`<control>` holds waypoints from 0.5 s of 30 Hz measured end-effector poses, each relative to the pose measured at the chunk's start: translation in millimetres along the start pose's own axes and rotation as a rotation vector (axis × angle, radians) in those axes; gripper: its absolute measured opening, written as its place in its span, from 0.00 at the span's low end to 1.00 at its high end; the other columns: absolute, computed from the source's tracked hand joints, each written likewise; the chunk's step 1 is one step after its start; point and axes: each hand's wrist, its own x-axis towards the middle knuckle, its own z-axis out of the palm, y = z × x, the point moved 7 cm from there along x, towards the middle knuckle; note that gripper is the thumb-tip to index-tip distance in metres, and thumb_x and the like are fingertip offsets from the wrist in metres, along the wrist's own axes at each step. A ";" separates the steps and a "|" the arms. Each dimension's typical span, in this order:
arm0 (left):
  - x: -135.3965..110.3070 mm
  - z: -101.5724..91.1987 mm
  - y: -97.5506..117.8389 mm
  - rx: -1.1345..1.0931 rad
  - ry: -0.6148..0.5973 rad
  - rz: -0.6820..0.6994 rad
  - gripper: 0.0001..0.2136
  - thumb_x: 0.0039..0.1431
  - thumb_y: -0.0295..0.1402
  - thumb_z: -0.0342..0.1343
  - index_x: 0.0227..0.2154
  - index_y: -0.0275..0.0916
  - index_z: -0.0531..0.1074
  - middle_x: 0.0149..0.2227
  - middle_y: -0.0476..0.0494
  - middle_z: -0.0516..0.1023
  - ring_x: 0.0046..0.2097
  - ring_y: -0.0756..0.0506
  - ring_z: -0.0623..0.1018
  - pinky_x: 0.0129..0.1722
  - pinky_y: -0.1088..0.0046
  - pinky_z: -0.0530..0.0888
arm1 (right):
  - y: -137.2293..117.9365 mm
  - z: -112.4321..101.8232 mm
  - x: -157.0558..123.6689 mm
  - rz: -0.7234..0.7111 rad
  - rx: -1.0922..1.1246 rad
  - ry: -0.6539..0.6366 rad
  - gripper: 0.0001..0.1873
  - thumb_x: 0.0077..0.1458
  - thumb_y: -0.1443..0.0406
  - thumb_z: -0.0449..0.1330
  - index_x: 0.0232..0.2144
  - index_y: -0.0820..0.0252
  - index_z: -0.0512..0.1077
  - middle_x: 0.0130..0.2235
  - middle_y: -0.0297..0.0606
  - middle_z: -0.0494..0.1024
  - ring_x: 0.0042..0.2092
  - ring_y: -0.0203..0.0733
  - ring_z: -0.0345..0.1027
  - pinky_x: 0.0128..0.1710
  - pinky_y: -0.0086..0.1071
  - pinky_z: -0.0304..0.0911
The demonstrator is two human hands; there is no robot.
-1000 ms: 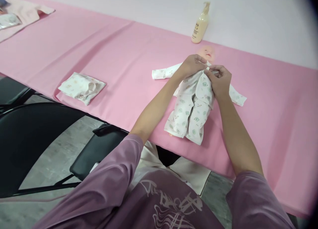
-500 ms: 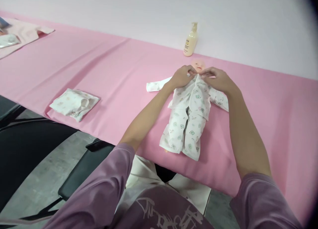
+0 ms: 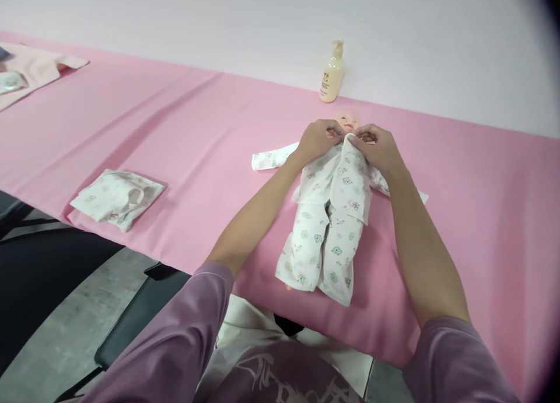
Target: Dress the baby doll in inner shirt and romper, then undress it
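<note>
A baby doll (image 3: pixel 349 121) lies on its back on the pink-covered table, its head toward the wall. It wears a white printed baby jacket (image 3: pixel 355 178) and matching trousers (image 3: pixel 303 245). My left hand (image 3: pixel 321 137) pinches the jacket at the neckline, just below the doll's chin. On the other side of the neck, my right hand (image 3: pixel 375 146) has finger and thumb closed on the edge of the front panel. The jacket's sleeves spread out to both sides. What exactly lies between my fingertips is partly hidden.
A pump bottle (image 3: pixel 332 76) stands by the wall behind the doll. Folded printed clothes (image 3: pixel 118 198) lie on the left of the table. Farther left is a pale pink towel (image 3: pixel 41 70) with items on it. Black chairs (image 3: pixel 142 309) stand below the table's front edge.
My right hand has drawn the jacket's front panel slightly toward the middle of the neck, and its wrist has turned inward. My view has shifted a little.
</note>
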 end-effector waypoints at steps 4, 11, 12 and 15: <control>-1.3 -0.2 0.7 -0.007 -0.011 -0.002 0.03 0.66 0.34 0.68 0.35 0.45 0.85 0.46 0.42 0.92 0.51 0.40 0.85 0.60 0.59 0.79 | 6.5 4.6 -0.2 0.057 0.069 -0.012 0.27 0.51 0.41 0.84 0.40 0.49 0.83 0.45 0.38 0.90 0.52 0.53 0.85 0.61 0.48 0.81; -1.0 1.7 -4.0 -0.015 -0.004 0.032 0.04 0.67 0.34 0.67 0.36 0.45 0.86 0.47 0.41 0.92 0.51 0.39 0.86 0.60 0.59 0.79 | 5.7 4.7 -7.5 0.140 0.116 -0.073 0.31 0.47 0.39 0.85 0.40 0.52 0.87 0.44 0.41 0.91 0.51 0.56 0.86 0.56 0.48 0.83; -1.3 2.2 -4.0 -0.016 -0.009 0.039 0.04 0.67 0.34 0.67 0.36 0.45 0.86 0.47 0.41 0.92 0.51 0.39 0.86 0.60 0.58 0.79 | 5.6 4.8 -8.1 0.142 0.114 -0.080 0.31 0.46 0.38 0.86 0.40 0.52 0.87 0.44 0.41 0.91 0.51 0.56 0.86 0.56 0.49 0.83; -4.0 2.3 -0.8 0.001 -0.014 0.030 0.08 0.70 0.36 0.65 0.34 0.43 0.85 0.44 0.41 0.91 0.49 0.40 0.85 0.58 0.59 0.79 | 5.7 5.6 -8.2 0.142 0.101 -0.106 0.32 0.44 0.37 0.86 0.38 0.52 0.87 0.44 0.41 0.91 0.51 0.57 0.86 0.57 0.51 0.83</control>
